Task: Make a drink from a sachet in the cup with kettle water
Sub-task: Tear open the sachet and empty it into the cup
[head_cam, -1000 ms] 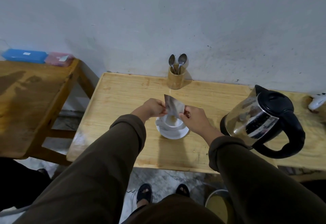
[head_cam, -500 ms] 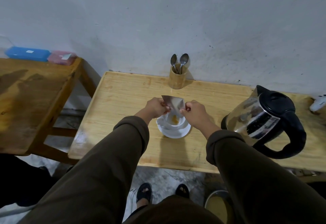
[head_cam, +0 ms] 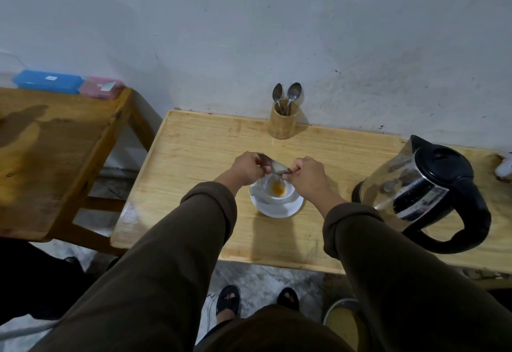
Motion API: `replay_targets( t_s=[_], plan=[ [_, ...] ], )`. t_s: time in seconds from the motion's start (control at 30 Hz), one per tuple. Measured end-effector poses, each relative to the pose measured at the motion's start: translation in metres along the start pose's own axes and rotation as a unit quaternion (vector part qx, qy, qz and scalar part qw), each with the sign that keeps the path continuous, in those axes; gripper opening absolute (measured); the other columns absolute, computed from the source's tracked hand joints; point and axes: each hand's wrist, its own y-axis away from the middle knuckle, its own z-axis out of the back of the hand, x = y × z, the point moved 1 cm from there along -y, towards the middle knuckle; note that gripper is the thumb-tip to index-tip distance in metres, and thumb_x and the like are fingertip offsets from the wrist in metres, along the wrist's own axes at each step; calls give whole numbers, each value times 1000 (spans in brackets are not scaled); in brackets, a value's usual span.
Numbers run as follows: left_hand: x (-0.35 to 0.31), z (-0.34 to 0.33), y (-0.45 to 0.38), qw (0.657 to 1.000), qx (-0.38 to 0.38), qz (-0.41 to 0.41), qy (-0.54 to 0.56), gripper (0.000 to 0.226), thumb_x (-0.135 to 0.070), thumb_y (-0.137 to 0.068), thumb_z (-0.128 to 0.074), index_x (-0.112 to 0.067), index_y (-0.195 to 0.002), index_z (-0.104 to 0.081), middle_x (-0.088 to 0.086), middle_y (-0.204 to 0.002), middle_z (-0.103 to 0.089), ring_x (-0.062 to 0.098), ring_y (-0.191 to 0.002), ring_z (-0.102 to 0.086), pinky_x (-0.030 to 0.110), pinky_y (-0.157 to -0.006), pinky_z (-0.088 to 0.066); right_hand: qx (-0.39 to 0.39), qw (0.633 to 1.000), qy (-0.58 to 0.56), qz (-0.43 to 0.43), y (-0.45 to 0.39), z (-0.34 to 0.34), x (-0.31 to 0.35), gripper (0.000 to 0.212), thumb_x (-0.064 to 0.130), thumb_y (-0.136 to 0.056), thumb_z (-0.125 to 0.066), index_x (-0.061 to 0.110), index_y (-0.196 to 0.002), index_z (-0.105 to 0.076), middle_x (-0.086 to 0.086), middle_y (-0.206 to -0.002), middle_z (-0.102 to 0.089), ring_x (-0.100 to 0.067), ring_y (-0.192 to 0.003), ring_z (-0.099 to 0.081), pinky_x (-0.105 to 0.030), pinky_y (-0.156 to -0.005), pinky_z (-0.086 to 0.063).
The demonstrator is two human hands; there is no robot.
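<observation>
A white cup (head_cam: 274, 192) stands on a white saucer (head_cam: 277, 209) in the middle of the light wooden table (head_cam: 194, 152). Orange powder (head_cam: 278, 187) lies in the bottom of the cup. Both my hands hold a silver sachet (head_cam: 274, 165) just above the cup's far rim, tilted down toward it. My left hand (head_cam: 248, 167) pinches its left end and my right hand (head_cam: 307, 176) pinches its right end. A glass kettle (head_cam: 424, 191) with a black lid and handle stands to the right of the cup.
A wooden holder (head_cam: 284, 124) with two spoons (head_cam: 286, 97) stands at the wall behind the cup. A darker wooden table (head_cam: 50, 152) to the left carries a blue box (head_cam: 47, 81) and a pink box (head_cam: 101, 88). A white object (head_cam: 504, 167) sits at the far right edge.
The sachet has gone from standing upright above the cup to lying flatter and lower over it. Both hands have dropped slightly. More orange powder shows in the cup.
</observation>
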Motion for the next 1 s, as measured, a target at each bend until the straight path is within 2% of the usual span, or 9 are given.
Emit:
replay_targets(
  t_s=[0.07, 0.23, 0.43, 0.53, 0.6, 0.7, 0.83, 0.9, 1.0],
  plan=[
    [-1, 1, -1, 1000, -1, 0, 0, 19, -8, -87, -62, -6, -104, -71, 1, -93, -63, 14, -90, -55, 14, -61, -41, 0, 1000, 5, 3, -1, 1, 0, 12, 14, -82, -71, 3, -84, -67, 3, -69, -45, -15, -77, -47, -19, -55, -33],
    [0, 0, -2, 1000, 4, -7, -13, 23, -15, -91, -60, -6, -110, -68, 3, -94, -62, 15, -90, -56, 23, -80, -40, 12, 999, 32, -8, -1, 5, -3, 34, 16, -87, -61, 11, -58, -44, -9, -88, -45, -20, -82, -44, -27, -71, -32],
    [-3, -1, 0, 1000, 10, -11, -14, 23, -14, -92, -58, -5, -111, -67, 7, -95, -65, 16, -91, -57, 25, -79, -41, 27, 999, 35, -12, 0, 6, -4, 22, 16, -86, -63, 4, -69, -58, -8, -93, -46, -20, -84, -45, -30, -76, -39],
    [-4, 1, 0, 1000, 17, -18, -1, 23, -12, -91, -58, -5, -111, -66, 14, -112, -69, 19, -93, -60, 28, -87, -46, 23, 999, 34, -22, 0, 7, -3, 38, 18, -87, -62, 13, -54, -45, -7, -94, -45, -19, -85, -44, -27, -73, -36],
    [-3, 1, -1, 999, 25, -24, 0, 22, -11, -91, -60, -5, -110, -66, 14, -114, -68, 16, -92, -58, 27, -84, -45, 22, 999, 29, -26, -1, 6, -4, 27, 19, -87, -63, 6, -64, -57, -6, -94, -45, -19, -85, -44, -26, -74, -36],
    [-2, 1, 0, 999, 32, -39, -9, 20, -11, -89, -62, -4, -107, -67, 13, -108, -69, 16, -90, -56, 26, -79, -41, 28, 999, 35, -13, 0, 4, -3, 25, 22, -85, -66, -3, -85, -66, -6, -92, -47, -21, -86, -48, -27, -73, -35],
    [-3, 0, 2, 998, 33, -50, -30, 21, -12, -88, -62, -4, -107, -67, 2, -96, -63, 14, -90, -54, 24, -79, -39, 15, 999, 27, -26, 1, 2, -1, 37, 23, -78, -74, 8, -57, -47, -3, -74, -45, -20, -78, -44, -25, -59, -32],
    [-4, 0, 3, 998, 33, -52, -26, 21, -11, -89, -62, -4, -107, -67, 3, -96, -63, 14, -89, -54, 23, -78, -38, 9, 999, 17, -32, 3, 2, 1, 36, 24, -77, -75, 6, -59, -50, 2, -63, -38, -19, -75, -44, -21, -49, -28],
    [-4, 1, 5, 998, 29, -54, -23, 20, -13, -89, -61, -4, -107, -67, 2, -95, -62, 13, -90, -54, 23, -79, -39, 18, 999, 26, -17, 4, 1, 2, 24, 23, -81, -73, 1, -75, -64, 0, -68, -44, -20, -79, -47, -21, -53, -32]
  ],
)
